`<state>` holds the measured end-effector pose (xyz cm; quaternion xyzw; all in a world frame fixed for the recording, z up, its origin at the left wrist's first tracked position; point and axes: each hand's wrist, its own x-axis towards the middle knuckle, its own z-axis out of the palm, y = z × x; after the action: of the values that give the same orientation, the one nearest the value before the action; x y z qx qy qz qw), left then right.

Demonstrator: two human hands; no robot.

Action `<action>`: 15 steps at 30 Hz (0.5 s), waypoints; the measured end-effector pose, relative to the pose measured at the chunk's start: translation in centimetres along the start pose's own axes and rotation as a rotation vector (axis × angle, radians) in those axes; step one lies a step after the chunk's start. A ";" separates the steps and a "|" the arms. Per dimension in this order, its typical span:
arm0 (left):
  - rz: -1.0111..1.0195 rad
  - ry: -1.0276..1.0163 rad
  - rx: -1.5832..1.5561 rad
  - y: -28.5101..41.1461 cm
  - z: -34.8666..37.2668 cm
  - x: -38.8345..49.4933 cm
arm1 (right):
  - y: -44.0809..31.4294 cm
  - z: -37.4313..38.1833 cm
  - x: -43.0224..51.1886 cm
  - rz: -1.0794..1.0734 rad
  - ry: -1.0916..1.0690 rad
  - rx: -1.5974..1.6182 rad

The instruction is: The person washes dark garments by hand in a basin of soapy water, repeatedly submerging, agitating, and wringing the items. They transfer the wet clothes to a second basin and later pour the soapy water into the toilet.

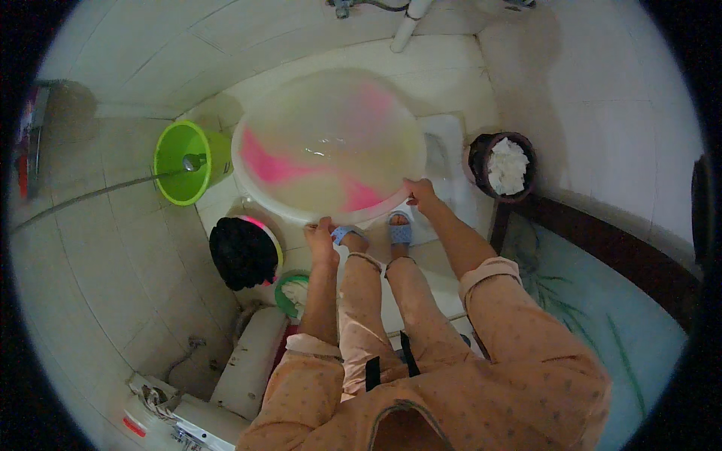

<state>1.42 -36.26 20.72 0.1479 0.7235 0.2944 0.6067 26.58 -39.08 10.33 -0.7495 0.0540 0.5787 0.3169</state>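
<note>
Before me is a large round plastic basin (pixel 271 206), white with pink and pale yellow-green swirls; glints of light suggest water inside. My left hand (pixel 322 239) grips the near part of its rim, with the thumb on top. On the near right side of the same rim, my right hand (pixel 420 193) has hold too, its lower fingers hidden beneath the edge. The basin partly overlaps a white squat toilet pan (pixel 451 169) set in the tiled floor. My feet, in blue slippers (pixel 400 232), stand close to the near rim.
A lime-green bucket (pixel 217 158) holds a shower head (pixel 193 162) on a hose (pixel 90 194). Dark cloth (pixel 242 253) heaps over a container nearby; a green basin (pixel 285 299) holds pale cloth. At right stand a lined waste bin (pixel 474 163) with white paper and a dark-framed door (pixel 609 253).
</note>
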 end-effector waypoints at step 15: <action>-0.057 -0.009 0.110 -2.2 -2.3 -0.9 | 7.8 -1.9 2.4 -0.817 -0.310 -0.315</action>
<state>-0.28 -39.08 20.30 0.1615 0.7399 0.2360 0.6089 25.44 -45.56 5.22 -0.6530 -0.3823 0.5129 0.4054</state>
